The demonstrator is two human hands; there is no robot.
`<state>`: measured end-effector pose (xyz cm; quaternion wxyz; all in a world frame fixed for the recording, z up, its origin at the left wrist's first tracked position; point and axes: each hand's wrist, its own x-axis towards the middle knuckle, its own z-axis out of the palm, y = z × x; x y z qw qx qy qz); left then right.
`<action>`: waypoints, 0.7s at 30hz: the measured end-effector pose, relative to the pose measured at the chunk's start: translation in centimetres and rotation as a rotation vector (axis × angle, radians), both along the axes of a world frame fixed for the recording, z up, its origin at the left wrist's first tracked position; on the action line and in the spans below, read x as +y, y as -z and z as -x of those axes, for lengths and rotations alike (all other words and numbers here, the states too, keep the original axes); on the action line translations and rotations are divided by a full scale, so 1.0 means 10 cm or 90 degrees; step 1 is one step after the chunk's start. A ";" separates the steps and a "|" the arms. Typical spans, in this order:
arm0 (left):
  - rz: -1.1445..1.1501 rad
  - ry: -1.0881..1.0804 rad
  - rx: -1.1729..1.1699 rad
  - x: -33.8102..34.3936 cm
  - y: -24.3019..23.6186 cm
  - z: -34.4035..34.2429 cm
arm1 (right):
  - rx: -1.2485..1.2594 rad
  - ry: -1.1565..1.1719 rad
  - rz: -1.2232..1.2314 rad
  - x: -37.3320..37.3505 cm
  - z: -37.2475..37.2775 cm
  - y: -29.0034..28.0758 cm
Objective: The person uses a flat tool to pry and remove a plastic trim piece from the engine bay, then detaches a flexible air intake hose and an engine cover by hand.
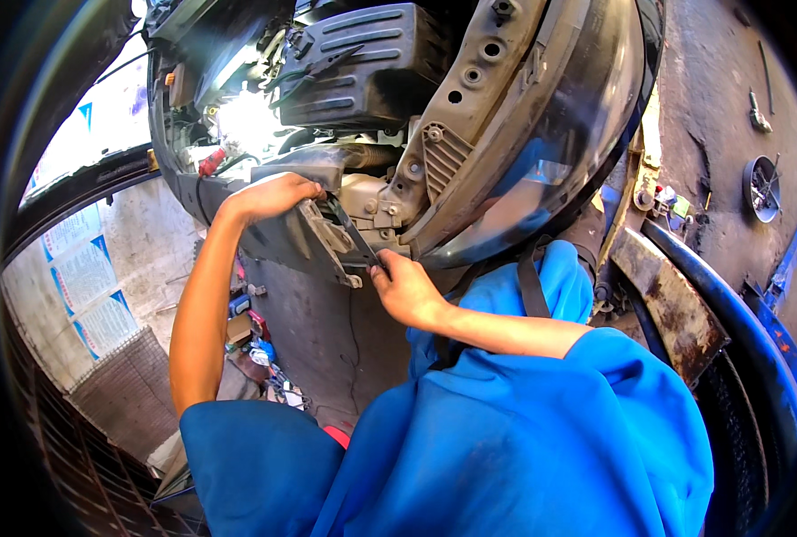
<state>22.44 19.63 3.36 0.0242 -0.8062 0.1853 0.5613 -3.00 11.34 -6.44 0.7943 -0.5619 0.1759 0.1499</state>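
Observation:
I see the open front end of a car, with a black ribbed box [349,58] in the engine bay and a headlight [586,107] at its right. My left hand [273,197] is curled over the top of a loose-looking grey-black trim panel [313,242]. My right hand [398,286] is lower and to the right, closed on a thin black strip [358,240] that runs up toward my left hand along a bracket [327,228]. The far end of the strip is partly hidden near my left fingers.
A blue bowl of small parts [762,188] and tools [758,116] lie on the floor at right. A blue floor jack [788,277] and rusty metal pieces [671,304] stand beside me. Assorted items [259,353] pile below a papered wall [85,268] at left.

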 end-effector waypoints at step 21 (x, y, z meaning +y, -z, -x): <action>-0.015 0.036 -0.099 -0.06 -0.10 0.05 | -0.183 -0.032 0.046 -0.28 0.07 0.33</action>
